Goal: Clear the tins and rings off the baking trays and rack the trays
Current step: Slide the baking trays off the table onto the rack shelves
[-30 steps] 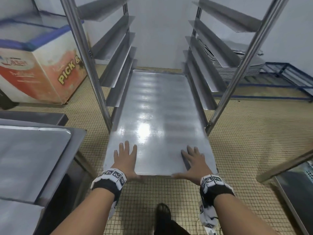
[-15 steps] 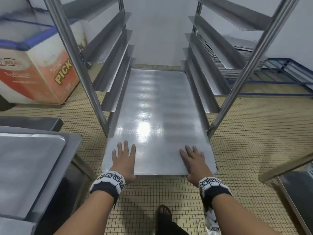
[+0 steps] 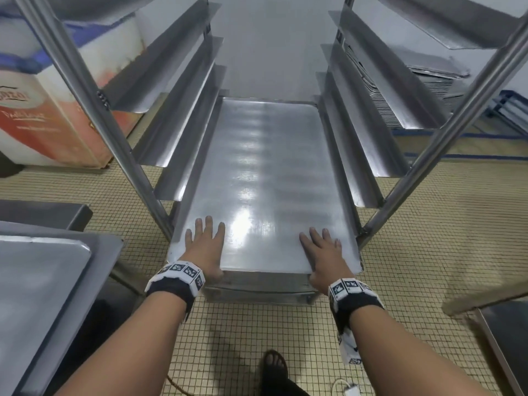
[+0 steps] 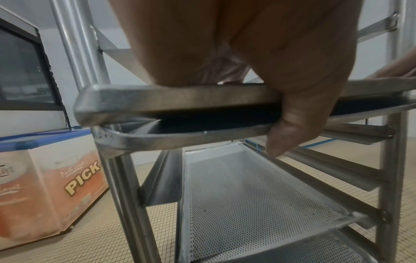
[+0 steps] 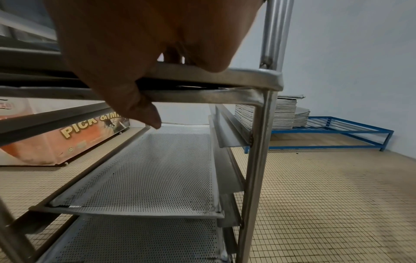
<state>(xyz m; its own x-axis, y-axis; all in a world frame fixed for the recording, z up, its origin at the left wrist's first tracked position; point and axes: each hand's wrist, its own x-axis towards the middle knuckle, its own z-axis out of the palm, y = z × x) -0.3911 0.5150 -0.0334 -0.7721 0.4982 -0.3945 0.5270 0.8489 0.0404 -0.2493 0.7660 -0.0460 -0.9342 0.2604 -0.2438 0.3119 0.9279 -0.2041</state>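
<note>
A flat, bare aluminium baking tray (image 3: 265, 181) lies on runners of the steel tray rack (image 3: 125, 155), its front end sticking out towards me. My left hand (image 3: 204, 247) lies flat on its near left corner, fingers straight, the thumb hanging over the front rim (image 4: 180, 99). My right hand (image 3: 323, 252) lies the same way on the near right corner, thumb down over the rim (image 5: 225, 74). Another tray's front edge (image 3: 257, 295) shows just beneath. Lower runners hold perforated trays (image 4: 247, 195) (image 5: 146, 169). No tins or rings are in sight.
A steel table (image 3: 108, 252) with a tray on it stands at my left, and another table corner (image 3: 500, 338) at my right. A chest freezer (image 3: 57, 110) sits left of the rack. Stacked trays (image 3: 428, 75) rest on a blue frame (image 5: 337, 131) at the back right.
The tray has slid deeper into the rack, with both hands travelling forward on its near end. Less of it overhangs the front posts than a second ago.
</note>
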